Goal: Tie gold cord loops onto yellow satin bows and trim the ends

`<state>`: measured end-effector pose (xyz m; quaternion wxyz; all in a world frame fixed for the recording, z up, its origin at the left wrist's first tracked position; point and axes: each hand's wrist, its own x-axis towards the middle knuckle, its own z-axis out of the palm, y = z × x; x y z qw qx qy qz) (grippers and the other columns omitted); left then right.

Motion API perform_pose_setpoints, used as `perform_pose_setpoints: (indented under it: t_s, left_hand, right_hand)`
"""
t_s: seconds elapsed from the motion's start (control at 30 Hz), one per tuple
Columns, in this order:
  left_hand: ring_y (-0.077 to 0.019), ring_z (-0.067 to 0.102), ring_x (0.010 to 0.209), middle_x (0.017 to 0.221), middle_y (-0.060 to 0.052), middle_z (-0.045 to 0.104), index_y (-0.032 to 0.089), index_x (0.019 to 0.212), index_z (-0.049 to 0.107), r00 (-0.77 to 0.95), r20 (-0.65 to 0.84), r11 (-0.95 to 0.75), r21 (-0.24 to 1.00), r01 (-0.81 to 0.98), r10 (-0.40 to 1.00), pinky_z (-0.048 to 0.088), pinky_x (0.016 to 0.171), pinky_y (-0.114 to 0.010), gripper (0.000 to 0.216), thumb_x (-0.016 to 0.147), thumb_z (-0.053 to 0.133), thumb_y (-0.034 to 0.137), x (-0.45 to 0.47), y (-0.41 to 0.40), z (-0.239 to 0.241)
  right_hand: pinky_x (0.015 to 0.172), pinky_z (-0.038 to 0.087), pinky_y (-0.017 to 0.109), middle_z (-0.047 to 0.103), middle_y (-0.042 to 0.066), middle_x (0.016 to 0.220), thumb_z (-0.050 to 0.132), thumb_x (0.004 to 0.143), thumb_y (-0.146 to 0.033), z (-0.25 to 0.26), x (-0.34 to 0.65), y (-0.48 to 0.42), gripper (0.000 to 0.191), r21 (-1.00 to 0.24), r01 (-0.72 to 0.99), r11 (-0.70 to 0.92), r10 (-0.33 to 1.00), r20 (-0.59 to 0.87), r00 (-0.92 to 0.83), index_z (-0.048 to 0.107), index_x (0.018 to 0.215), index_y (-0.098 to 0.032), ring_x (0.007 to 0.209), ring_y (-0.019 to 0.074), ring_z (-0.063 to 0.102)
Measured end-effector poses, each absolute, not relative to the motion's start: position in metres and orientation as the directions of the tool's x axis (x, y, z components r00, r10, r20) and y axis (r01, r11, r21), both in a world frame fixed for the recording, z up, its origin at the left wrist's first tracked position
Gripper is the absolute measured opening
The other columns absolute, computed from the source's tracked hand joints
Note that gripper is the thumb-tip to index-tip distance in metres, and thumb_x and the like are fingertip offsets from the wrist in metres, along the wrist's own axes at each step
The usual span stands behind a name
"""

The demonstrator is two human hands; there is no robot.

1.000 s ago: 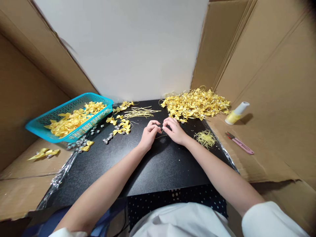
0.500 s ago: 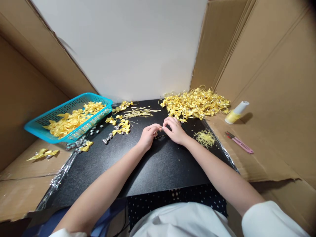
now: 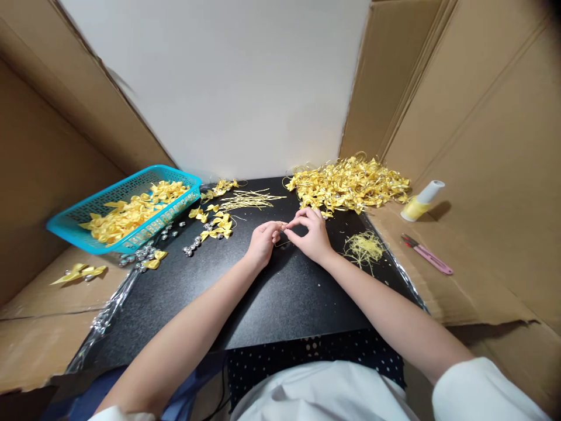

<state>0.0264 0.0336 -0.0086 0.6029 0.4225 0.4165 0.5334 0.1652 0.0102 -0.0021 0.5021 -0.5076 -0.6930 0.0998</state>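
Note:
My left hand (image 3: pixel 263 241) is closed over the middle of the black tabletop, with a thin yellow cord (image 3: pixel 284 244) curving out below its fingers. Thumb and forefinger of my right hand (image 3: pixel 312 235) pinch together right at the left fingertips; what is between them is too small to make out. Behind the hands lies a bundle of cut yellow cords (image 3: pixel 252 200). Yellow ribbon bows (image 3: pixel 219 225) and small silver bells (image 3: pixel 191 247) are scattered to the left. A large heap of yellow bows with cords (image 3: pixel 350 184) sits just beyond my right hand.
At the left stands a blue basket (image 3: pixel 65 231) of yellow bows, with more silver bells (image 3: pixel 144 252) beside it. Yellow thread scraps (image 3: pixel 364 248) lie to the right. A spool (image 3: pixel 423 202) and a pink-handled cutter (image 3: pixel 427 255) rest on cardboard. Cardboard walls flank the table.
My right hand's thumb and forefinger have shifted slightly left, their tips now meeting close to the left fingertips. The whole view has moved a little; the left hand stays closed.

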Motion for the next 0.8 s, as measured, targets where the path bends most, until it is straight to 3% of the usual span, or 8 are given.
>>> perform_pose_setpoints:
  t_s: [0.23, 0.67, 0.8]
  left_hand:
    - [-0.0061, 0.034, 0.052, 0.065, -0.002, 0.065, 0.014, 0.057, 0.067, 0.042, -0.018, 0.028, 0.968, -0.248, 0.999, 0.026, 0.049, -0.021, 0.007, 0.058, 0.065, 0.021, 0.0271, 0.0318, -0.0097]
    - [-0.0103, 0.044, 0.055, 0.054, 0.001, 0.057, 0.016, 0.053, 0.063, 0.034, 0.082, -0.080, 0.995, -0.063, 0.996, 0.032, 0.054, -0.024, 0.018, 0.065, 0.067, 0.029, 0.0274, 0.0242, -0.0029]
    - [-0.0090, 0.039, 0.050, 0.048, 0.003, 0.050, 0.016, 0.052, 0.061, 0.031, 0.077, -0.076, 0.997, -0.034, 0.997, 0.028, 0.051, -0.024, 0.019, 0.065, 0.066, 0.030, 0.0271, 0.0244, -0.0036]
  right_hand:
    - [0.088, 0.041, 0.040, 0.062, 0.003, 0.089, 0.075, 0.071, -0.022, -0.0071, 0.1617, 0.0094, 0.006, -0.656, 0.637, 0.405, 0.814, 0.576, 0.075, 0.069, 0.071, -0.023, 0.092, 0.0222, 0.055]
    - [0.088, 0.035, 0.040, 0.064, 0.005, 0.095, 0.070, 0.079, -0.034, -0.0032, 0.1633, 0.0069, 0.012, -0.552, 0.734, 0.395, 0.808, 0.590, 0.008, 0.068, 0.074, -0.023, 0.098, 0.0246, 0.052]
    - [0.087, 0.033, 0.042, 0.063, 0.005, 0.095, 0.067, 0.084, -0.036, -0.0019, 0.1649, 0.0076, 0.016, -0.546, 0.743, 0.386, 0.830, 0.557, -0.022, 0.068, 0.074, -0.023, 0.098, 0.0252, 0.051]
